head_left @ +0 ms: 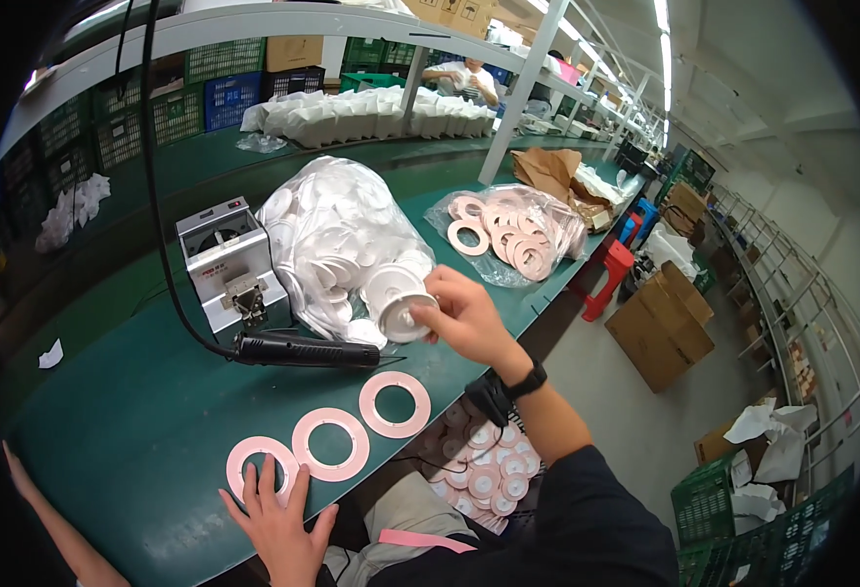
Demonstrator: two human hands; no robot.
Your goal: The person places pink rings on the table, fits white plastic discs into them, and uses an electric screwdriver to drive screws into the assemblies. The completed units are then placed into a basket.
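Observation:
Between the thumb and fingers of my right hand (467, 318) is a round white plastic disc (397, 323), raised and tilted in front of an open clear bag of similar white discs (337, 220). My left hand (285, 533) lies with fingers spread on the leftmost flat pink ring (237, 463). Two more pink rings, a middle one (330, 416) and a right one (395, 379), continue the row on the green table (166, 411). Behind them rests a black corded electric screwdriver (308, 350), its tip pointing right.
A grey metal machine (229, 259) stands left of the bag. Farther right lies a clear bag of pink rings (518, 230). Below the table edge are several pink-and-white discs (484, 479). Another person's forearm (63, 523) reaches in at lower left. A cardboard box (660, 328) stands on the floor.

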